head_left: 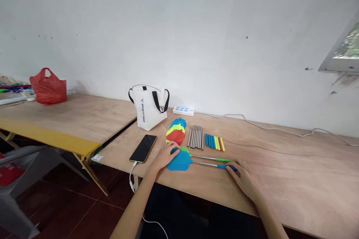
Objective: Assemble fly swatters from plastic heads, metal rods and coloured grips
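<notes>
A blue fly swatter lies on the wooden table, its metal rod running right to a blue grip. My left hand rests on the left edge of its mesh head, fingers curled. My right hand pinches the blue grip at the rod's end. A second swatter with a green head and green grip lies just behind it. Behind these lie a stack of swatter heads in blue, yellow and red, a row of metal rods and a row of coloured grips.
A black phone on a white cable lies left of my left hand. A white tote bag and a white power strip stand near the wall. On the left, a second table carries a red plastic bag. A grey chair stands below.
</notes>
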Demonstrator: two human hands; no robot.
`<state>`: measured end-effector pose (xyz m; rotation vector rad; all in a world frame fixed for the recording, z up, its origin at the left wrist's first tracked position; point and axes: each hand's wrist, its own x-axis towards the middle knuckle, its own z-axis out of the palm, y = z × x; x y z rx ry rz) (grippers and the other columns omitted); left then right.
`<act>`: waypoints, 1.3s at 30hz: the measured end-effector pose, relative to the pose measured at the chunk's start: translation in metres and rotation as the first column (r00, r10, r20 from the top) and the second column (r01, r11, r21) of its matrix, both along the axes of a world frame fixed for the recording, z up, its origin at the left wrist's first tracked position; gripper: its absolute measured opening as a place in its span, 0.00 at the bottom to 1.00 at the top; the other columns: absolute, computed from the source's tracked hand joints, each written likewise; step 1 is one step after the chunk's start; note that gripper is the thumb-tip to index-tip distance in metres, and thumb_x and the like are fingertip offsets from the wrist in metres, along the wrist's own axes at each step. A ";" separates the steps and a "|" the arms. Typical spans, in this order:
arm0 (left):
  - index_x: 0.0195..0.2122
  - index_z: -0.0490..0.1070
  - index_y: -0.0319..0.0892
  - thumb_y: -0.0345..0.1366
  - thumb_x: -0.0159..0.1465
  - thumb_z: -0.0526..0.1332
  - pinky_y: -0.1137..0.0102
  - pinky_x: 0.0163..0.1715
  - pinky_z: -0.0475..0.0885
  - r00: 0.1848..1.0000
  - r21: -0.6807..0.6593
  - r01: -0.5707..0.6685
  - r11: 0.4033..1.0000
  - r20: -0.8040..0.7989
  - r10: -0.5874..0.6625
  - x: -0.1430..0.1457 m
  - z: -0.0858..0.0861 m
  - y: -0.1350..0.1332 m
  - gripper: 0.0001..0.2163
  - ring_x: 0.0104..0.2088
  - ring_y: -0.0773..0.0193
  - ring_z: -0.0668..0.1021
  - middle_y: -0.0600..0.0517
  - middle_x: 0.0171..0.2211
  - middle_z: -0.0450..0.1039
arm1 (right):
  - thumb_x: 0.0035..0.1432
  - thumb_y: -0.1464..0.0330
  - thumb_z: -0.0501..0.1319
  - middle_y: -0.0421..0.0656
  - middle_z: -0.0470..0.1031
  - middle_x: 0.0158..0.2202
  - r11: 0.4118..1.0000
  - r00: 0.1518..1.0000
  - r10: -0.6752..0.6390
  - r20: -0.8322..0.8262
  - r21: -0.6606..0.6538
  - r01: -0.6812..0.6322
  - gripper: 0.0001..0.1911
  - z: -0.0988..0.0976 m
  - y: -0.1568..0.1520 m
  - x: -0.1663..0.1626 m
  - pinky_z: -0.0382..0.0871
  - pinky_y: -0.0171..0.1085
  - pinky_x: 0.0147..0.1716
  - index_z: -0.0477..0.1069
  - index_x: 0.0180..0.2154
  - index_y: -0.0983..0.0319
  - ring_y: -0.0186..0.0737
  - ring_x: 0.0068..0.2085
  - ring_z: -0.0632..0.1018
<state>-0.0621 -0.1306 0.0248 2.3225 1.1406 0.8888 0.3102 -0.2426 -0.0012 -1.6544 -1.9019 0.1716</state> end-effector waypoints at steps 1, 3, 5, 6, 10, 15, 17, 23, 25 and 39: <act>0.42 0.75 0.47 0.44 0.72 0.53 0.60 0.53 0.70 1.000 0.000 0.000 1.000 0.000 0.000 0.000 0.000 0.000 0.12 0.49 0.55 0.75 0.49 0.46 0.74 | 0.69 0.51 0.50 0.41 0.76 0.46 1.000 1.000 0.001 0.001 -0.001 -0.001 0.18 0.000 0.000 0.000 0.72 0.46 0.51 0.75 0.43 0.50 0.46 0.51 0.76; 0.43 0.75 0.48 0.44 0.72 0.53 0.60 0.53 0.70 1.000 -0.001 -0.001 1.000 0.001 0.001 0.000 0.000 0.000 0.12 0.50 0.55 0.75 0.49 0.46 0.74 | 0.69 0.51 0.50 0.41 0.75 0.46 1.000 1.000 -0.002 0.004 -0.006 0.002 0.18 0.001 0.000 -0.001 0.72 0.46 0.51 0.75 0.42 0.50 0.46 0.51 0.76; 0.42 0.75 0.48 0.44 0.72 0.54 0.60 0.53 0.69 1.000 -0.004 -0.004 1.000 0.001 0.004 0.000 0.000 0.000 0.11 0.50 0.55 0.75 0.49 0.46 0.74 | 0.69 0.51 0.50 0.41 0.76 0.46 1.000 1.000 -0.009 0.004 -0.007 0.009 0.18 0.002 -0.001 -0.001 0.73 0.45 0.50 0.75 0.43 0.49 0.46 0.51 0.76; 0.42 0.75 0.47 0.44 0.72 0.54 0.60 0.54 0.69 1.000 -0.006 -0.004 1.000 0.001 0.004 0.000 0.000 0.000 0.12 0.50 0.55 0.75 0.49 0.46 0.74 | 0.69 0.51 0.50 0.41 0.76 0.46 1.000 1.000 -0.009 0.002 -0.006 0.009 0.18 0.002 -0.001 -0.001 0.73 0.45 0.49 0.75 0.43 0.49 0.46 0.51 0.76; 0.42 0.74 0.47 0.43 0.72 0.53 0.60 0.54 0.69 1.000 -0.007 -0.002 1.000 -0.001 0.002 0.000 0.001 0.000 0.11 0.50 0.55 0.75 0.49 0.46 0.74 | 0.69 0.50 0.49 0.41 0.75 0.46 1.000 1.000 -0.006 -0.002 -0.007 0.006 0.19 0.001 -0.002 -0.001 0.73 0.44 0.48 0.75 0.43 0.49 0.46 0.51 0.76; 0.42 0.74 0.47 0.43 0.72 0.54 0.59 0.54 0.68 1.000 -0.020 -0.005 1.000 -0.013 0.005 0.001 0.003 -0.001 0.11 0.50 0.55 0.74 0.49 0.47 0.74 | 0.69 0.50 0.49 0.42 0.75 0.46 1.000 1.000 -0.002 -0.004 -0.026 0.002 0.19 0.000 0.000 0.000 0.72 0.46 0.51 0.75 0.43 0.50 0.47 0.51 0.76; 0.42 0.73 0.47 0.43 0.72 0.53 0.58 0.54 0.68 1.000 -0.028 -0.001 1.000 -0.010 0.001 0.001 0.004 -0.001 0.11 0.50 0.54 0.74 0.49 0.46 0.74 | 0.69 0.50 0.49 0.43 0.75 0.46 1.000 1.000 0.003 -0.005 -0.029 -0.003 0.19 0.001 0.000 0.001 0.71 0.47 0.52 0.75 0.44 0.50 0.48 0.52 0.75; 0.42 0.74 0.47 0.44 0.72 0.54 0.59 0.54 0.68 1.000 -0.026 0.009 1.000 0.004 -0.009 0.001 0.003 0.001 0.11 0.49 0.54 0.74 0.48 0.46 0.74 | 0.69 0.50 0.50 0.43 0.76 0.46 1.000 1.000 0.001 -0.004 -0.027 -0.001 0.19 0.003 0.000 0.000 0.71 0.48 0.52 0.74 0.44 0.50 0.48 0.51 0.76; 0.42 0.74 0.47 0.44 0.71 0.54 0.59 0.54 0.68 1.000 -0.025 0.006 1.000 0.004 -0.006 0.001 0.003 0.001 0.11 0.49 0.54 0.75 0.49 0.46 0.74 | 0.69 0.51 0.50 0.43 0.76 0.46 1.000 1.000 0.001 0.001 -0.022 -0.001 0.19 0.003 0.000 0.000 0.72 0.48 0.52 0.74 0.44 0.50 0.48 0.51 0.76; 0.42 0.73 0.47 0.44 0.72 0.53 0.58 0.55 0.68 1.000 -0.036 0.008 0.999 0.006 -0.008 0.001 0.004 -0.002 0.12 0.50 0.54 0.74 0.49 0.46 0.73 | 0.69 0.52 0.49 0.42 0.76 0.46 1.000 0.999 -0.012 0.036 0.017 0.011 0.18 0.006 -0.006 -0.004 0.73 0.46 0.50 0.75 0.43 0.50 0.46 0.51 0.76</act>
